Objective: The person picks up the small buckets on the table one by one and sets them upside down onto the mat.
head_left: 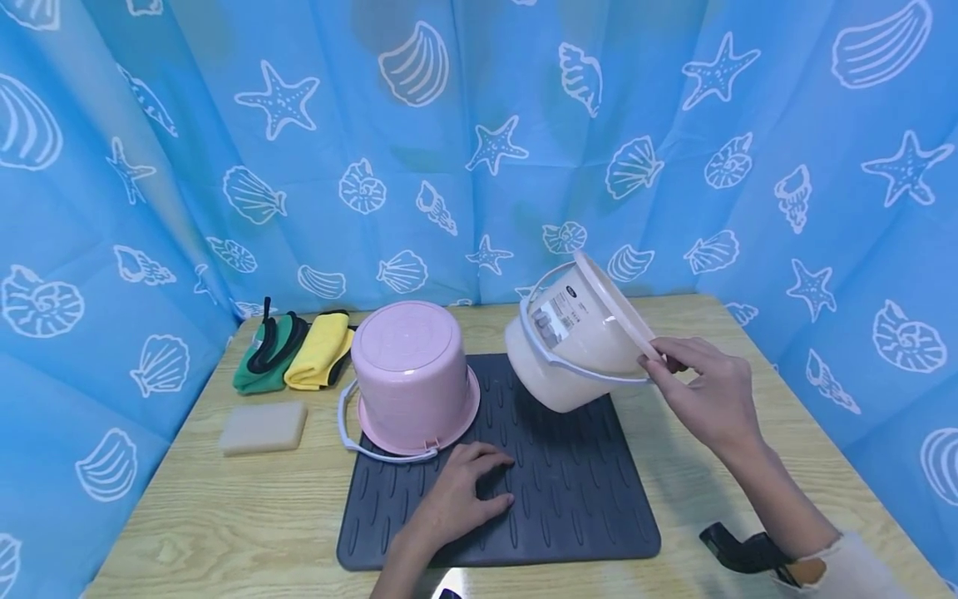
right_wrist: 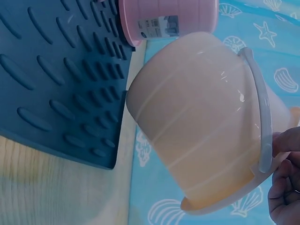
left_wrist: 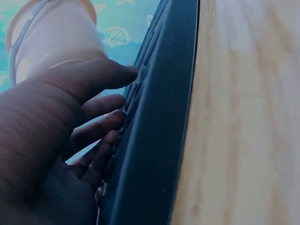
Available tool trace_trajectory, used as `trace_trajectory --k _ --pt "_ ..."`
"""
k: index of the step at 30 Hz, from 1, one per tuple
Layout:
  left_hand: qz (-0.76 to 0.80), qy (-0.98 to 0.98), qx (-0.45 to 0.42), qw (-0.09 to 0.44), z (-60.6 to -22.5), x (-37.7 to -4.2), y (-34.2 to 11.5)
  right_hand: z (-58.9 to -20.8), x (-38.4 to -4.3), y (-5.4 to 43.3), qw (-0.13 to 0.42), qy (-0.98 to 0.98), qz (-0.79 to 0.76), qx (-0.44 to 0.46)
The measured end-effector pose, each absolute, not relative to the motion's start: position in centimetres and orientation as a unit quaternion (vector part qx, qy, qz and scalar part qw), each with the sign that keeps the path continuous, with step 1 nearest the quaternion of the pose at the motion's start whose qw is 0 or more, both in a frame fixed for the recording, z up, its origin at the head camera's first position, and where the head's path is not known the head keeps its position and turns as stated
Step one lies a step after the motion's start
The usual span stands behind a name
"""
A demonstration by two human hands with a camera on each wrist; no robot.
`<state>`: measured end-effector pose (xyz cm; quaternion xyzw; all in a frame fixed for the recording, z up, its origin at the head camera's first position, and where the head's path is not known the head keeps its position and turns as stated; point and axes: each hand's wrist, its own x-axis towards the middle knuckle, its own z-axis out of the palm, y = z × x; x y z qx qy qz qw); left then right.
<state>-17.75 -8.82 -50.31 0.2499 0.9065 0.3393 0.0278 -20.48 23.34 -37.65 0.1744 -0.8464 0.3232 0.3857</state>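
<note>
My right hand (head_left: 703, 391) pinches the rim of a cream bucket (head_left: 591, 333) and holds it tilted above the right part of a dark ridged mat (head_left: 569, 491). The bucket's grey handle (right_wrist: 262, 112) hangs against its side, and a label shows in the head view. Beside it a pink bucket (head_left: 407, 374) stands upside down on the mat, its handle (head_left: 344, 424) out to the left. My left hand (head_left: 460, 495) rests at the front of the mat, fingers loosely bent with nothing between them; in the left wrist view its fingertips (left_wrist: 117, 117) are right at the ridges.
Left of the pink bucket lie a green cloth (head_left: 265, 358) with black straps, a folded yellow cloth (head_left: 322, 349) and a pale sponge block (head_left: 264, 428) on the wooden table (head_left: 224, 516). A blue shell-print curtain (head_left: 479, 100) surrounds the table's back and sides.
</note>
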Motion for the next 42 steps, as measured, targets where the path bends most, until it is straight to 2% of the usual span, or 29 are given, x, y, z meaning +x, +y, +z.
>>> trace_trajectory --k 9,19,29,42 --pt "0.401 0.883 0.244 -0.002 -49.3 -18.5 -8.5 -37.9 -20.7 23.2 0.384 -0.847 0.344 0.128" --pt "0.506 0.827 0.228 -0.092 -48.0 -20.3 -7.5 -37.9 -20.7 23.2 0.372 -0.842 0.377 0.102" --pt "0.557 0.801 0.194 -0.101 -46.1 -22.5 -6.1 -38.5 -20.7 23.9 0.348 -0.839 0.416 0.041" --pt "0.599 0.775 0.188 -0.073 -42.8 -25.5 -5.0 -38.6 -20.6 23.5 0.328 -0.821 0.468 -0.015"
